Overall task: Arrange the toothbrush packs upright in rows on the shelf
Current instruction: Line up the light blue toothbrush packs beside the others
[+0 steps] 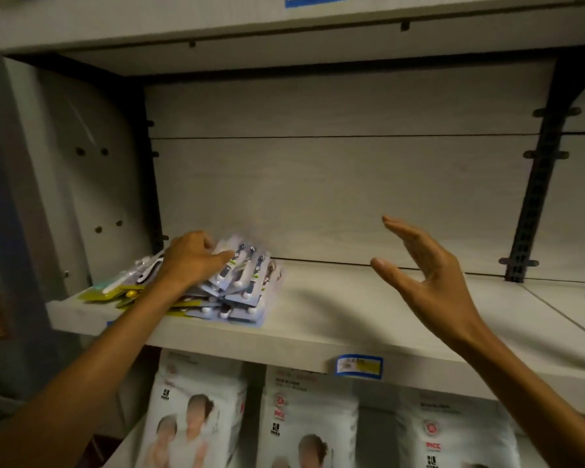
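shelf (pixel 352 309): pale wood-look board, most of its top bare from the middle to the right end; back panel same pale finish.
toothbrush packs (pixel 240 285): messy heap at the left end of the shelf, lying flat and overlapping, not upright; bluish-white blister cards, top ones tilted up toward the back panel. Heap reaches close to the front edge.
yellow-green packs (pixel 115 290): flat at the far left corner of the shelf, partly under the left forearm, touching the heap; contents blurred, something white on top.
left hand (pixel 193 258): on top of the heap, palm down, fingers curled over the topmost pack, thumb along its near side. Cannot tell whether it really grips the card or just rests on it.
right hand (pixel 429 275): in the air above the bare middle of the shelf, well apart from the heap; palm facing left, fingers straight and loosely together, thumb stuck out wide, holding nothing.
price tag (pixel 359 367): blue-and-yellow label on the shelf's front edge, below the right hand.
white bags (pixel 304 427): row of white soft packs on the level below, printing blurred.
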